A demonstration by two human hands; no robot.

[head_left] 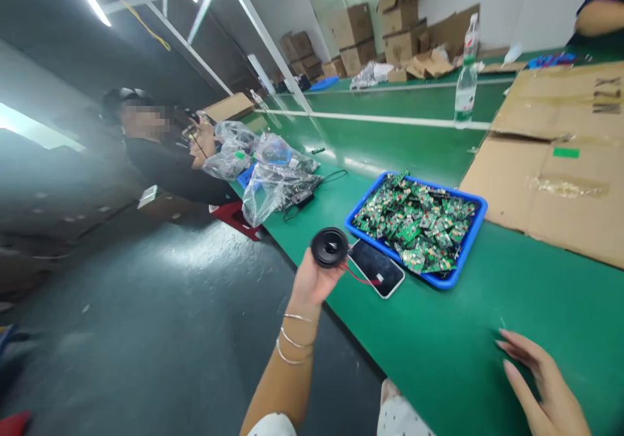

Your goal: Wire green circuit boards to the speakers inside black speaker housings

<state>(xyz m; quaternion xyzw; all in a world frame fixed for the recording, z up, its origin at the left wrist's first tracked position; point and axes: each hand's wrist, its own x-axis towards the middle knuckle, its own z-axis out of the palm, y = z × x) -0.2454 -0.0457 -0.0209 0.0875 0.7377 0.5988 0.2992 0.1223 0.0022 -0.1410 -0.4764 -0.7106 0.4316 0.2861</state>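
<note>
My left hand [316, 281] holds a round black speaker [330, 247] above the table's near edge, its open face turned up. From it a red wire [359, 276] trails over a phone [379, 267] with a dark screen, ending in a small white plug [379, 278]. Beside the phone stands a blue tray [451, 281] heaped with green circuit boards [414, 221]. My right hand [543, 377] hovers over the green table at the lower right, thumb and fingers apart, with nothing seen between them. A thin pale strand shows near its fingertips.
Flattened cardboard [556, 169] covers the table's right side, with a water bottle [467, 91] behind it. Clear plastic bags [277, 176] and a black cable lie to the left. Another person [160, 156] sits beyond them. Cardboard boxes [355, 33] are stacked at the back.
</note>
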